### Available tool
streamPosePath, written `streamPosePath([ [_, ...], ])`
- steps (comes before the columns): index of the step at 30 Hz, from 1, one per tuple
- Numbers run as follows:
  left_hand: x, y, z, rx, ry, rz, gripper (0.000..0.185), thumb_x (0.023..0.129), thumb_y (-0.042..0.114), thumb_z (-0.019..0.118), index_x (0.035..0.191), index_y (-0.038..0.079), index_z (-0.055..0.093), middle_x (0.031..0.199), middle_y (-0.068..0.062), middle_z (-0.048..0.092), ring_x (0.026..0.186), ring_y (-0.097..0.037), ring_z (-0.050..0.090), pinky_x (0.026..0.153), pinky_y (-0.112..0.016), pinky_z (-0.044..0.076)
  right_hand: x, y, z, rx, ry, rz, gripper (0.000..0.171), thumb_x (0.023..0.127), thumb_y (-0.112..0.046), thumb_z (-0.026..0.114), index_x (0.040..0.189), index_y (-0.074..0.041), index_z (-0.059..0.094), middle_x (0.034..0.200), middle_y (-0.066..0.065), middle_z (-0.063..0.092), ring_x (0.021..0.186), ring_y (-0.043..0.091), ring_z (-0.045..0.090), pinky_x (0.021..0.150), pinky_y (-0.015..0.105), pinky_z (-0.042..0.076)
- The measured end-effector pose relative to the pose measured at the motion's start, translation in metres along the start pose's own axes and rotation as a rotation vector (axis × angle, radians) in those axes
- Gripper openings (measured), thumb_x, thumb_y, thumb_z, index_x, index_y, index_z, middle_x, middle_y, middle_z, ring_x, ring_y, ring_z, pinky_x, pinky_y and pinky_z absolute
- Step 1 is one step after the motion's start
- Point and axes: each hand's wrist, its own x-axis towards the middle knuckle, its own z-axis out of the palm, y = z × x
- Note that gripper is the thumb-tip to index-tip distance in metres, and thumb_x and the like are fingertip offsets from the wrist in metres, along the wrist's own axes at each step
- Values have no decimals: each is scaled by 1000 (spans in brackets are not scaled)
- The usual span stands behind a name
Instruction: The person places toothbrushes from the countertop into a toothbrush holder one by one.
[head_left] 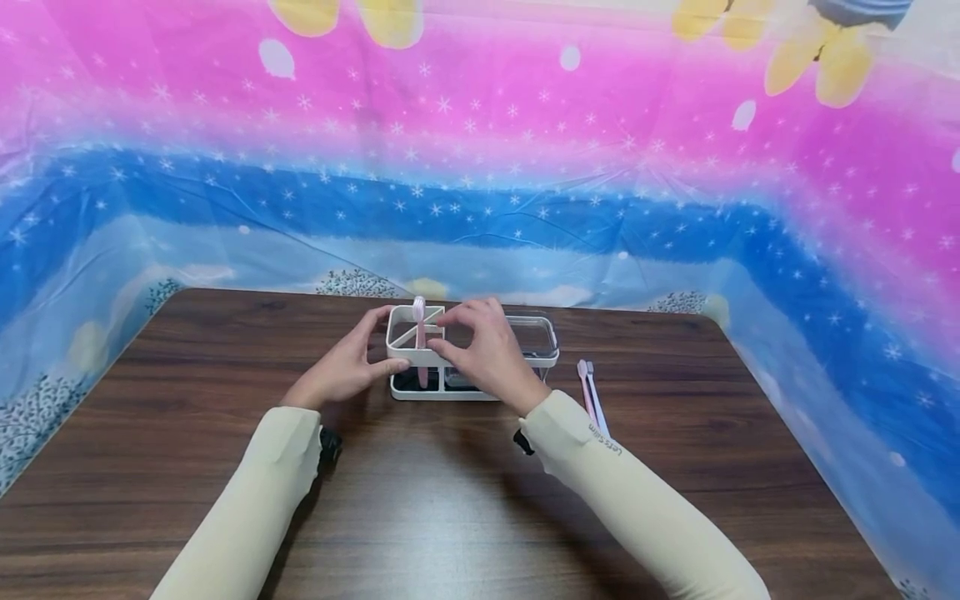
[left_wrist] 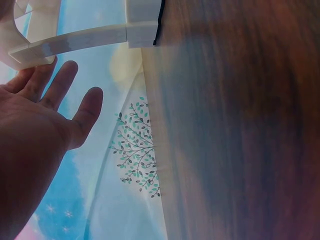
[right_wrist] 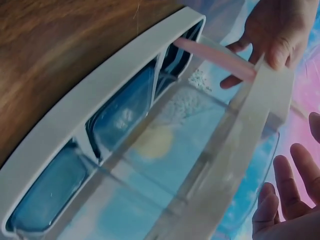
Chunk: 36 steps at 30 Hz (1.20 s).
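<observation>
White holder (head_left: pixel 405 363), pink toothbrush (head_left: pixel 421 333), dark wood-grain table (head_left: pixel 450 500), pink-and-blue starry backdrop (head_left: pixel 480 167)

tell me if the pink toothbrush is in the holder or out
In: the pink toothbrush stands upright in the white holder's left compartment.
</observation>
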Motion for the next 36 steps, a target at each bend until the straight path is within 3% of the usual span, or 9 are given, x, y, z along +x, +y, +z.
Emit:
streamPosePath([
  [7,0,-1,1,-2,0,-19,88,84,47,68,150,17,17,151,-13,23,136,-37,23,104,-61,23,-5,11,-17,38,27,51,27,83,-27,75,105,-12,70,110,-2,63,110,15,48,96,35,38],
  [19,1,-2,2,11,-7,-19,88,84,47,68,150,16,17,152,-14,21,136,-40,23,103,-62,24,-26,54,-57,26,182,84,22,84,-20,74,103,-11,70,99,1,65,85,17,53,69,31,44],
  [22,0,-2,1,4,-6,-14,88,84,46,68,150,16,17,151,-14,22,136,-40,23,103,-61,24,-34,65,-67,39,211,123,21,83,-20,75,102,-11,70,98,1,64,85,19,53,70,36,46],
  [28,-1,-1,1,-2,1,12,86,86,42,68,149,14,18,150,-15,24,136,-39,22,104,-61,22,-48,84,-80,15,216,188,22,86,-21,72,104,-9,69,101,2,62,90,22,54,74,39,46],
  [36,1,-1,2,5,3,7,87,85,42,69,149,14,18,151,-15,22,137,-39,21,105,-60,21,-68,105,-87,-11,189,296,19,89,-18,67,105,-8,67,99,4,61,81,19,54,69,34,44],
])
